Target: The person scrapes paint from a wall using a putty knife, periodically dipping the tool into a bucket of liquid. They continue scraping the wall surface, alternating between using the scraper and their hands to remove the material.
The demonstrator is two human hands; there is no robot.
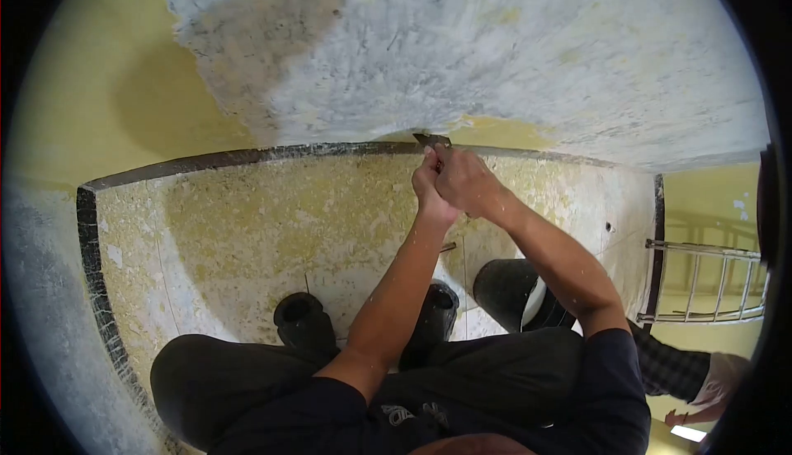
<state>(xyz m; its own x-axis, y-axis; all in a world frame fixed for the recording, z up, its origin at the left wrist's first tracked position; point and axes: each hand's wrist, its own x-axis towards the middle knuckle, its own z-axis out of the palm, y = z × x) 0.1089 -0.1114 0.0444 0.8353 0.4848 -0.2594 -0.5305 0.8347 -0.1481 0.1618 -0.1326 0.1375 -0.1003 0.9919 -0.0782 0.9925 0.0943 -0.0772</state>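
Note:
Both of my hands are together around the handle of a scraper [431,139], whose dark flat blade lies against the bottom of the wall [388,59], just above the dark skirting strip [313,150]. My left hand [432,184] is closed at the handle, on the left side. My right hand [467,179] wraps the handle from the right and hides most of it. Yellow paint remains in a patch [499,132] right of the blade, while grey-white surface shows above. Yellow flakes cover the floor [264,232] below.
A black bucket [505,290] stands on the floor near my right forearm. My shoes [303,319] are below my hands. A metal ladder [709,283] is at the far right. Another person's checked sleeve [672,366] and hand [676,418] show at the lower right.

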